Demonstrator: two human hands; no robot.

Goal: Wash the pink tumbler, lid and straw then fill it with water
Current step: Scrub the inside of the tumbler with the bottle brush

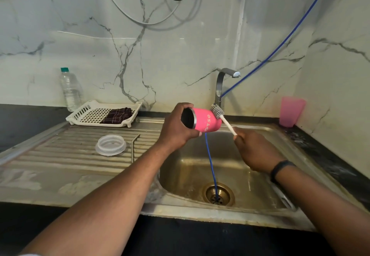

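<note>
Head view: left hand (176, 127) curled around pink tumbler (206, 120) at centre frame, lying sideways over steel sink (260, 199), steel-rimmed mouth toward camera. White lettering on it, unreadable. Right hand (254, 149) pinches white handle of bristly grey brush (217, 111), touching tumbler base. Clear round lid (110, 144) and bent metal straw (133, 145) lie on ribbed drainboard, centre-left.

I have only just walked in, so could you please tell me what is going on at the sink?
A person is washing a pink metal tumbler over the steel sink. The left hand holds it sideways, and the right hand holds a white-handled bottle brush against its base. The clear plastic lid and bent metal straw lie on the draining board.
</note>
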